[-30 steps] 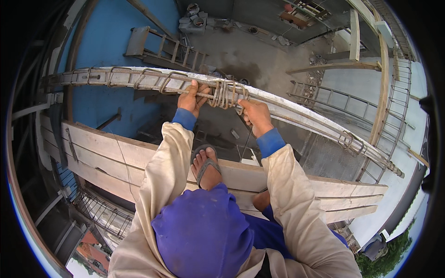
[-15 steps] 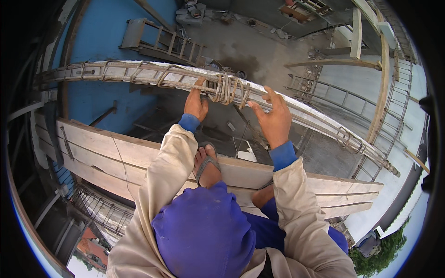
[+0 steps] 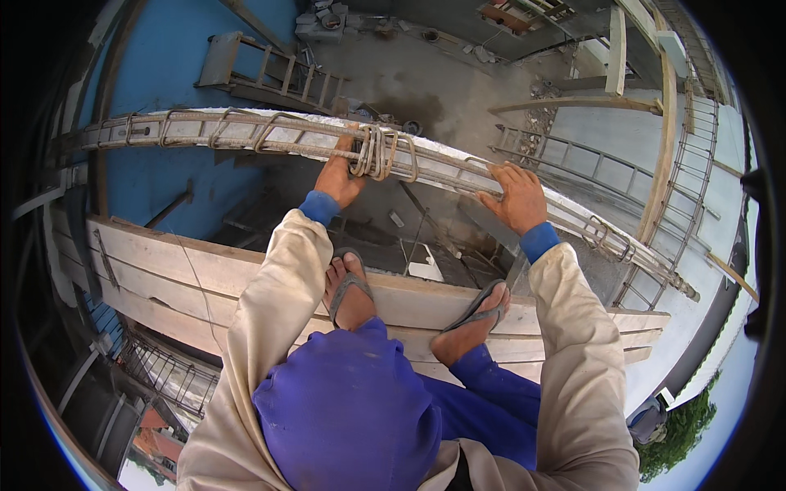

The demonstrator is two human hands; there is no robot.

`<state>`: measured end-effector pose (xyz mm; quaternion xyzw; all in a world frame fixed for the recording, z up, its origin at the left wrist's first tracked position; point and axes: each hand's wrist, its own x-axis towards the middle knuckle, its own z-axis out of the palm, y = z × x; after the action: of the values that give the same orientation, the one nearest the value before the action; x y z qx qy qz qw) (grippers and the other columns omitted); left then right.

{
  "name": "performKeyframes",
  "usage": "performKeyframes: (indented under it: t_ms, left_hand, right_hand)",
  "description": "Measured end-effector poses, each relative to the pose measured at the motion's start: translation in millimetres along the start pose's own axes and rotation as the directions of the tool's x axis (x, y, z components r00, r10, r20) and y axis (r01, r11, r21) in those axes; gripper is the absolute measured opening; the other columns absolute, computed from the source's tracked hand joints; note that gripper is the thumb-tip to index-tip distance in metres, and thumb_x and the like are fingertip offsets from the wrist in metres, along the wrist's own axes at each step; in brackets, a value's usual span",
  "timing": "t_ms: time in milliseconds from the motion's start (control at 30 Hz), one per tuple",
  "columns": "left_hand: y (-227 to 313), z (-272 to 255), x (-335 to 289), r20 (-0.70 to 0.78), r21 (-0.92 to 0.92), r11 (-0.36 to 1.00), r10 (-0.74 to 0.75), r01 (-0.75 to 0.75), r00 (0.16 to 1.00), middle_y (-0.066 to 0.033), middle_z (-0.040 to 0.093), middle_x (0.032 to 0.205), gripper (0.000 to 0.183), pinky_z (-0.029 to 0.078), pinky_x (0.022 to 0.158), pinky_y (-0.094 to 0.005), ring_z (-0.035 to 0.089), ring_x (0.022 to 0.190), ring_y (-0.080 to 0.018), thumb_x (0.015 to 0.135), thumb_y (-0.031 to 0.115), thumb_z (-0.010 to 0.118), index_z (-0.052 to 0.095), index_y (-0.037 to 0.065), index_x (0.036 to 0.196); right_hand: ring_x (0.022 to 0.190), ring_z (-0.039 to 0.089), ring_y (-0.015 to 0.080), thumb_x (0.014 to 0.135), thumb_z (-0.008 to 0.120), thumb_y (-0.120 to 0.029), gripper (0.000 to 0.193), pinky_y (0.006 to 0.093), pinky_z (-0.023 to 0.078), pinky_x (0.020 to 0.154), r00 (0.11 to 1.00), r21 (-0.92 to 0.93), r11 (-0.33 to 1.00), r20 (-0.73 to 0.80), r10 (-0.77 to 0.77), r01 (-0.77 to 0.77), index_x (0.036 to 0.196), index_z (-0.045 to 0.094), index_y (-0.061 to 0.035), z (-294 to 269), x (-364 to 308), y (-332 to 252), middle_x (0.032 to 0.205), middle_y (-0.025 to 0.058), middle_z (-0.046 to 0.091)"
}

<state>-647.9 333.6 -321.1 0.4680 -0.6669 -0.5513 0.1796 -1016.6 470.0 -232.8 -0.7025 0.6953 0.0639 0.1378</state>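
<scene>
A long bundle of rebar (image 3: 307, 148) runs across in front of me along a white-topped beam (image 3: 446, 155). Several bent steel stirrups (image 3: 377, 153) are bunched around the bars near the middle. My left hand (image 3: 339, 178) grips the bars just left of that bunch, its fingertips partly hidden behind the steel. Farther right, my right hand (image 3: 521, 199) is closed at a single stirrup (image 3: 477, 163) that stands apart from the bunch. Its fingers curl over the bars, and the exact hold is partly hidden.
Both sandalled feet rest on wooden planks (image 3: 188, 260) below the rebar. Beyond the beam, a floor lies far below, with a wooden ladder (image 3: 286, 75) by the blue wall (image 3: 176, 57). Another rebar cage (image 3: 690, 180) and timber posts (image 3: 665, 155) stand at right.
My right hand, open beside the bunch before, has moved right along the bars and closed at a stirrup now apart from the bunch. My right foot now shows on the planks.
</scene>
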Motion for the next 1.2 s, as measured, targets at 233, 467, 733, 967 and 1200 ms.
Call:
performKeyframes:
  t_ms: [233,467,733,967,1200]
  left_hand:
    - [-5.2,-15.0,-19.2,0.107,-0.674,0.718,-0.136,0.172,0.985,-0.0197,0.040,0.169,0.096,0.024,0.129,-0.0392,0.031,0.161,-0.0324,0.078,-0.008,0.056,0.026,0.005,0.169]
    - [-3.5,-12.5,-15.1,0.167,-0.542,0.810,-0.157,0.223,0.973,-0.0168,0.044,0.166,0.086,0.032,0.123,-0.0341,0.041,0.154,-0.0274,0.081,-0.011,0.056,0.036,0.000,0.164]
    - [3.9,-34.4,-20.1,0.103,-0.911,0.367,-0.234,0.186,0.967,-0.0155,0.048,0.164,0.075,0.035,0.126,-0.0435,0.043,0.152,-0.0276,0.089,-0.001,0.056,0.038,0.004,0.162]
    - [24.2,-28.7,18.8,-0.056,-0.991,-0.094,-0.316,-0.090,0.947,-0.0166,0.045,0.166,0.065,0.034,0.129,-0.0523,0.039,0.155,-0.0378,0.095,0.004,0.060,0.045,0.007,0.158]
    - [35.2,-30.1,15.9,-0.080,-0.985,-0.116,-0.330,-0.124,0.941,-0.0186,0.044,0.165,0.064,0.034,0.130,-0.0529,0.041,0.153,-0.0394,0.099,0.008,0.064,0.042,0.007,0.159]
  right_hand:
    - [0.153,0.042,0.0313,0.081,0.087,-0.048,0.098,0.0481,0.036,0.123,0.749,-0.356,0.775,0.244,0.616,-0.522,0.161,0.043,-0.0120,-27.2,-95.3,98.4,0.161,0.0134,0.051]
    - [0.159,0.031,0.0286,0.072,0.092,-0.050,0.119,0.0501,0.033,0.127,0.993,0.268,0.960,-0.105,-0.053,0.080,0.166,0.032,-0.0089,-20.6,30.6,-105.1,0.170,0.0089,0.039]
    - [0.149,0.045,0.0299,0.074,0.094,-0.040,0.107,0.0488,0.038,0.121,0.981,0.177,0.964,-0.036,-0.193,0.196,0.161,0.038,-0.0123,-10.4,87.0,-127.2,0.155,0.0101,0.052]
    - [0.153,0.041,0.0300,0.066,0.093,-0.058,0.120,0.0496,0.040,0.120,0.963,0.053,0.962,-0.023,-0.268,0.269,0.161,0.037,-0.0104,-18.0,87.8,-124.2,0.161,0.0107,0.045]
    - [0.151,0.044,0.0302,0.066,0.091,-0.066,0.113,0.0514,0.038,0.120,0.991,0.212,0.969,-0.009,-0.131,0.130,0.154,0.048,-0.0102,-16.9,105.1,-149.8,0.153,0.0114,0.056]
